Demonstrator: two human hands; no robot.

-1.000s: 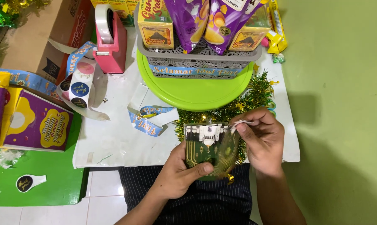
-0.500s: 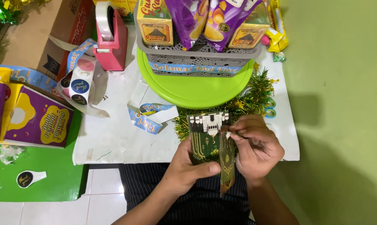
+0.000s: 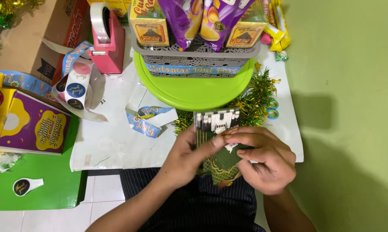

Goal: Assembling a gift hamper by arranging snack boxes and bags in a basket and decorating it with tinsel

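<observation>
Green card [image 3: 217, 141] — pinched between left hand [image 3: 189, 154] and right hand [image 3: 262, 161].

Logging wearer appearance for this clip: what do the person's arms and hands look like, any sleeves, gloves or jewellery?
Both forearms are bare, with no sleeve in view. The left hand and right hand wear no gloves, and no ring, watch or bracelet is visible. Below them is dark clothing with thin pale pinstripes.

We see card [image 3: 217, 146]: dark green, gold arch pattern, white mosque print | plate [image 3: 194, 88]: lime green | basket [image 3: 194, 56]: grey lattice | tape dispenser [image 3: 108, 45]: pink | tinsel [image 3: 256, 96]: green-gold | desk [image 3: 116, 137]: white
</observation>
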